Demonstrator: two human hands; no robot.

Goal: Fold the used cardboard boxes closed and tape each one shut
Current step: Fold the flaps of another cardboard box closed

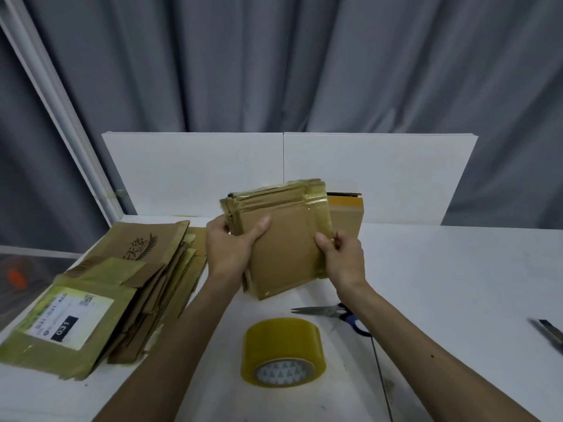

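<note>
Flattened cardboard box [283, 239] sits lifted above the white table [457, 284] — left hand [231, 245] grips its left edge, right hand [344, 257] pinches its right edge; tape roll [283, 351] and scissors [332, 313] lie just below, more flattened boxes [100, 300] piled at the left

Flattened cardboard box [283, 236] held upright above white table [441, 284], old tape on edges. Left hand [233, 242] grips left edge, thumb on front; right hand [342, 257] pinches right edge. Tape roll [283, 351] near front, scissors [332, 315] right of it. Stack of flattened boxes [100, 303] left. Yellow-topped box [347, 211] behind. Grey curtain [274, 56] beyond.
</note>
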